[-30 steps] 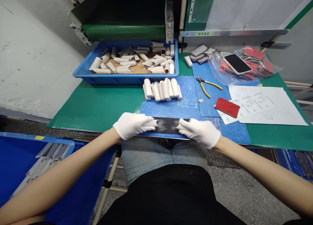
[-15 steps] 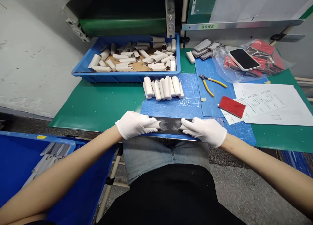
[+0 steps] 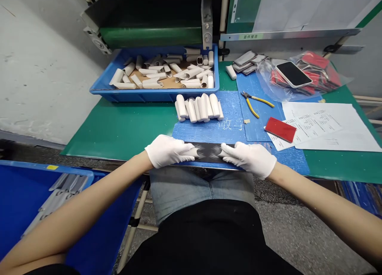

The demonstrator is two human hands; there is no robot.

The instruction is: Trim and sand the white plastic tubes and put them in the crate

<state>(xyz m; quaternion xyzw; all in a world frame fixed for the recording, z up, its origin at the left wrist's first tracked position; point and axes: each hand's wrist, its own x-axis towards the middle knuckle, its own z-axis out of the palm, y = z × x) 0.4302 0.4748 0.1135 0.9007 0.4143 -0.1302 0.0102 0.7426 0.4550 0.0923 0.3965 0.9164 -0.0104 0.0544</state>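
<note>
L hand (image 3: pixel 168 151) & R hand (image 3: pixel 249 158), white-gloved, apart, each clamped on one end of matte black flat strip (image 3: pixel 207 152). Strip lies at near edge of blue work mat (image 3: pixel 205 132), on green bench mat (image 3: pixel 125 127). Fwd of strip: row of white rolled tubes (image 3: pixel 198 108); more in shallow blue plastic tray (image 3: pixel 153 96). Yellow-handled pliers (image 3: pixel 252 104) approx. fwd of R hand.

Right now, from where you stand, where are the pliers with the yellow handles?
In the head view, the yellow-handled pliers lie on the blue mat, to the right of the row of white tubes and just above and left of the red pad.
</note>
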